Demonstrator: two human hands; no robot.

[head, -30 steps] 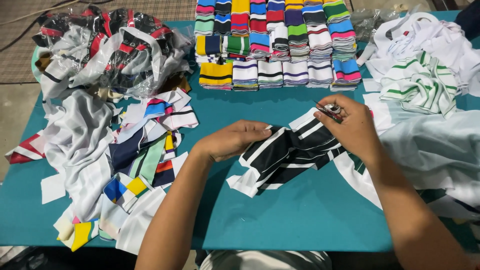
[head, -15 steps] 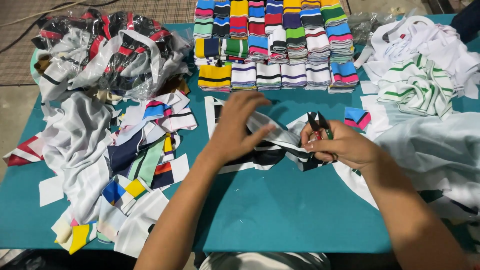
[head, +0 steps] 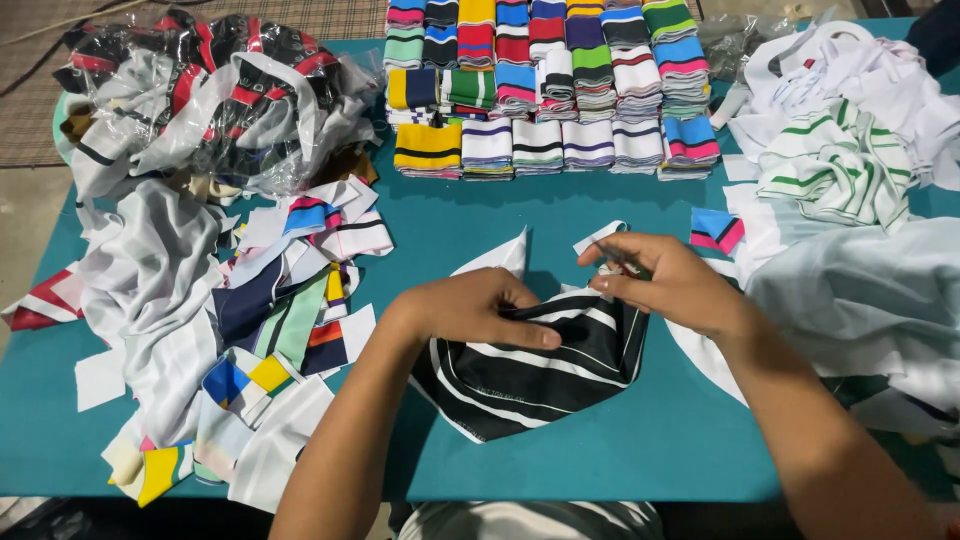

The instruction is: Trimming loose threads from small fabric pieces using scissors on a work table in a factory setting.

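A black knit fabric piece with white stripes [head: 530,375] lies folded on the teal table [head: 600,460] in front of me. My left hand [head: 480,308] grips its upper left edge, fingers curled over the fold. My right hand [head: 670,285] is at the upper right edge, fingers pinched around small dark thread snips [head: 610,262] that are mostly hidden in the hand. White pieces of cloth [head: 505,258] stick out from behind the black fabric.
Stacks of folded striped knit bands [head: 540,90] fill the back. A plastic bag of black and red pieces [head: 200,90] sits back left, above a heap of coloured scraps [head: 270,310]. White and green-striped cloth [head: 840,160] and pale fabric [head: 860,300] lie right.
The black striped piece, held up and spread before, now lies folded nearer me. My left hand has come down onto it and my right hand has moved left to its upper edge.
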